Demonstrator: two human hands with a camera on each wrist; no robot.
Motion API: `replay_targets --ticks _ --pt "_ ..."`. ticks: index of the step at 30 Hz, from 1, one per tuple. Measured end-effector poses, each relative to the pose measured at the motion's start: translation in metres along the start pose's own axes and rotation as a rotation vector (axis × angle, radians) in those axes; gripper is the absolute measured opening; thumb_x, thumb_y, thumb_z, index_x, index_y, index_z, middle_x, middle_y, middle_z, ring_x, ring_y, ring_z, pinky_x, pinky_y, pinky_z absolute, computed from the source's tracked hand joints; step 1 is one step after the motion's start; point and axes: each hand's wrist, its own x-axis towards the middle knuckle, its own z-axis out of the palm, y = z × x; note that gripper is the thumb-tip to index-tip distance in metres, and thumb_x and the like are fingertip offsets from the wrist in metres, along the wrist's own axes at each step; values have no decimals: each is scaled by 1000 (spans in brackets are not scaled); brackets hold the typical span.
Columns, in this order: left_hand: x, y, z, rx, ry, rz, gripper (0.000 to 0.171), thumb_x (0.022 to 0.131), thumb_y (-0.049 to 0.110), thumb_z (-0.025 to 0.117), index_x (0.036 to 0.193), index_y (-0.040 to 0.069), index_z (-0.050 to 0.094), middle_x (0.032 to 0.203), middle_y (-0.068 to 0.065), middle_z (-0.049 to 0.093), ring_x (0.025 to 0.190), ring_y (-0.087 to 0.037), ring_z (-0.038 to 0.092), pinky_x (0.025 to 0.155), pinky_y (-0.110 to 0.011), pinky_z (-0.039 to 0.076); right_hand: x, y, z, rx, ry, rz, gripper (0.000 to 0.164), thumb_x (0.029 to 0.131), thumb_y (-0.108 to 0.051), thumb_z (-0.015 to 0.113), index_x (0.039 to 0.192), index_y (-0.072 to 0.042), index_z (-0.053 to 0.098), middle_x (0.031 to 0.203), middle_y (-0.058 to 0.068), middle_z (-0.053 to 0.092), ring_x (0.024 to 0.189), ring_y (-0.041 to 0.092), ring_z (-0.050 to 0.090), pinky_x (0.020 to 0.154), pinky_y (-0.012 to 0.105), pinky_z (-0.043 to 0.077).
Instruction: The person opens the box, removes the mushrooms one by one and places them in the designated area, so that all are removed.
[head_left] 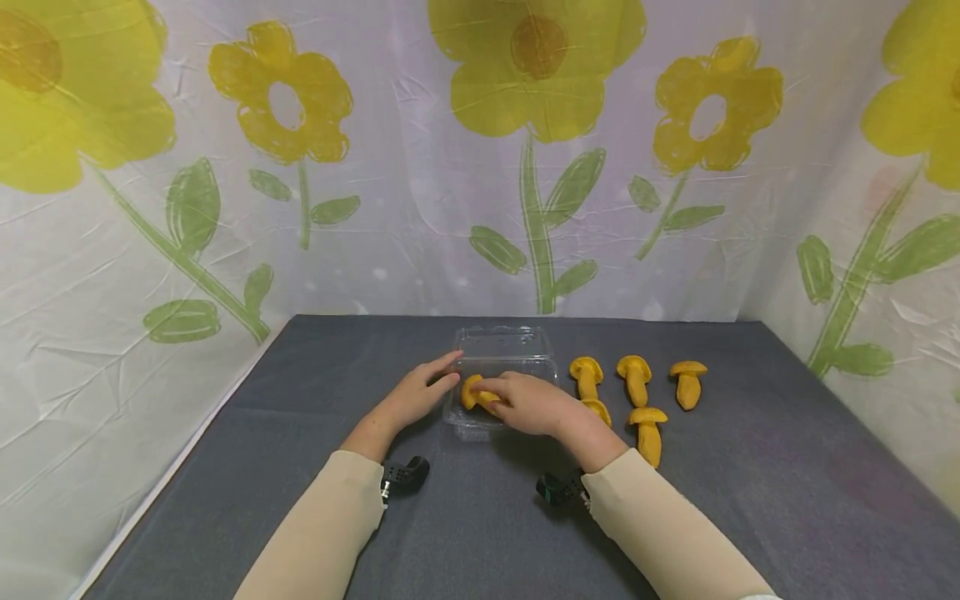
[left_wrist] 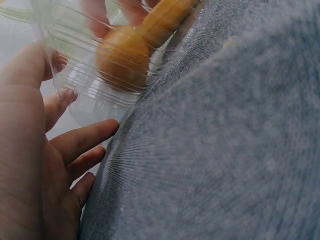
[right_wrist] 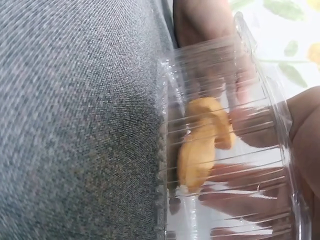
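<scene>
A clear plastic clamshell box (head_left: 474, 434) sits on the table with its lid (head_left: 506, 342) raised at the back. Inside it lies a yellow-orange toy mushroom (head_left: 470, 393), its cap toward the left wall. My right hand (head_left: 532, 404) reaches into the box, fingertips pinching this mushroom around its stem; the mushroom (right_wrist: 197, 150) also shows through the ribbed plastic in the right wrist view. My left hand (head_left: 415, 395) stands at the box's left side with spread fingers, fingertips right at the wall. In the left wrist view, the left hand's fingers (left_wrist: 82, 140) are extended beside the plastic.
To the right of the box several more mushrooms (head_left: 635, 379) lie on the dark grey tablecloth (head_left: 465, 533); one is partly hidden by the right hand. Black wrist straps (head_left: 407, 475) sit near both cuffs. A flower-printed curtain (head_left: 408, 275) surrounds the table's back and sides.
</scene>
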Motion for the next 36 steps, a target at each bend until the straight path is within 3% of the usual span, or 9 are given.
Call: replay_targets --ticks 3,10,15,21,31,36 --pt "1 0 0 -2 1 4 54 110 30 50 161 17 37 148 -16 54 134 -35 53 106 -56 46 0 0 0 7 26 -12 40 109 -18 52 149 -21 57 114 4 64 84 17 56 77 39 48" --pt "1 0 1 6 0 1 55 110 30 51 162 17 36 148 -16 55 134 -35 53 106 -56 46 -1 1 -2 47 30 -14 41 105 -7 57 143 -20 62 128 7 69 113 23 67 87 40 56" --pt "1 0 1 8 -2 0 55 110 30 50 162 17 36 147 -16 55 134 -35 53 106 -57 45 -2 0 -3 93 2 -3 44 103 2 56 141 -18 65 135 6 66 109 21 68 78 35 55" --pt "0 -1 0 2 -4 4 55 111 29 50 162 15 36 148 -17 54 134 -36 53 107 -57 45 -1 1 -1 127 -49 -55 36 106 -8 56 138 -20 67 140 1 63 109 16 66 85 35 54" --pt "1 0 1 -4 6 19 53 110 27 51 161 14 38 145 -17 57 133 -35 54 107 -55 45 2 4 -2 74 3 -129 20 102 -9 66 117 -13 77 106 -2 65 92 14 61 80 34 54" --pt "1 0 1 -3 9 26 54 110 28 51 161 14 37 145 -17 57 134 -35 53 108 -55 44 3 4 -1 89 19 -92 17 100 -10 68 113 -14 79 104 -4 69 90 11 63 78 32 55"
